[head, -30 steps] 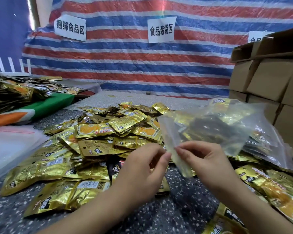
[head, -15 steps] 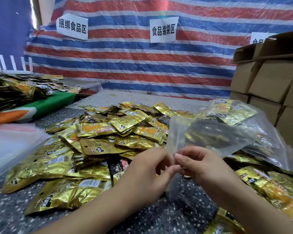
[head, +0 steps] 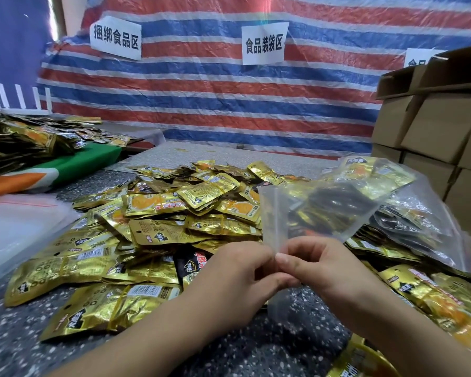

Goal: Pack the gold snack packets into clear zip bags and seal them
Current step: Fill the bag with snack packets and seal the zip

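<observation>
A heap of gold snack packets (head: 158, 229) covers the speckled table (head: 256, 349) ahead and to the left. My left hand (head: 237, 284) and my right hand (head: 326, 268) meet at the centre, and both pinch one edge of an empty clear zip bag (head: 310, 213). The bag stands up and leans to the right above my fingers. Behind it, at the right, lie filled clear bags (head: 408, 213) holding gold packets. More loose gold packets (head: 430, 300) lie at the right, near my right forearm.
A stack of flat clear bags (head: 17, 227) lies at the left edge. Stacked cardboard boxes (head: 441, 126) rise at the right. Another pile of packets (head: 25, 140) sits on a green and orange cloth at the far left. A striped tarp (head: 215, 99) hangs behind.
My hands have come together on the bag's edge, and the bag has swung upward and to the right. The view has shifted slightly.
</observation>
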Tool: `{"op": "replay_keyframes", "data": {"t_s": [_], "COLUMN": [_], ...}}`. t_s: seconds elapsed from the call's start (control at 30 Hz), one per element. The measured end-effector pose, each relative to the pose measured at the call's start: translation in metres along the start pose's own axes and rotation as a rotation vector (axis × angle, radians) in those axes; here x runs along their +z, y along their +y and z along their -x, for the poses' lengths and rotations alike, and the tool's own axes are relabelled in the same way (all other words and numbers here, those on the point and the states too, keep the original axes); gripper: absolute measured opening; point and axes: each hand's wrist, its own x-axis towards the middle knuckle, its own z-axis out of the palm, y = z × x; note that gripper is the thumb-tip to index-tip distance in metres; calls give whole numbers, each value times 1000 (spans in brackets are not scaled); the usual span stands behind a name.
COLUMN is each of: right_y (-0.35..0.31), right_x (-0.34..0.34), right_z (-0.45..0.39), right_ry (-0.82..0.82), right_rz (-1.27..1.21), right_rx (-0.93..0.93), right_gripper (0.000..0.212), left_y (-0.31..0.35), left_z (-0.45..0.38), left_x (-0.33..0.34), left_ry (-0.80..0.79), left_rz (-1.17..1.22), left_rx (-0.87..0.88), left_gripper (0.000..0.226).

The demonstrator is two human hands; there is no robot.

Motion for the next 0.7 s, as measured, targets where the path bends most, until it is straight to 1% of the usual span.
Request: {"op": "replay_keyframes", "data": {"t_s": [0.13,0.17,0.23,0.33,0.4,0.47,0.53,0.57,0.6,0.63,0.7], "right_y": [3,4,4,4,1,-3,-6,-5,-5,-5,-6], "right_x": [-3,-4,-4,-7,-10,-15,-24,-30,-33,-35,-33], "right_z": [-2,-2,-3,-4,-4,-3,-3,-4,-3,-3,-2], "right_ry": [-10,-7,11,53,84,169,343,439,512,548,552], "right_rz": [-21,-17,5,35,3,-55,-14,52,122,174,201], "right_rx": [2,0,-3,-2,14,39,33,16,-2,-14,-20], "right_gripper": [35,35,28,29,28,24,17,20,21,20,15], "left_y": [-1,0,1,4,4,1,-2,-4,-6,-7,-6], "left_z": [0,0,0,-2,-3,-5,-6,-7,-8,-8,-7], "left_x": [1,1,1,-1,-4,-8,-14,-17,-18,-19,-19], "left_ry": [-47,-57,-82,-104,-85,-41,15,48,79,115,152], "left_rz": [79,112,174,264,279,263,248,208,146,94,50], "left_rx": [-40,-54,-75,-100,-132,-210,-299,-315,-315,-299,-254], "left_gripper": [30,28,25,11,18,29,34,34,32,27,6]}}
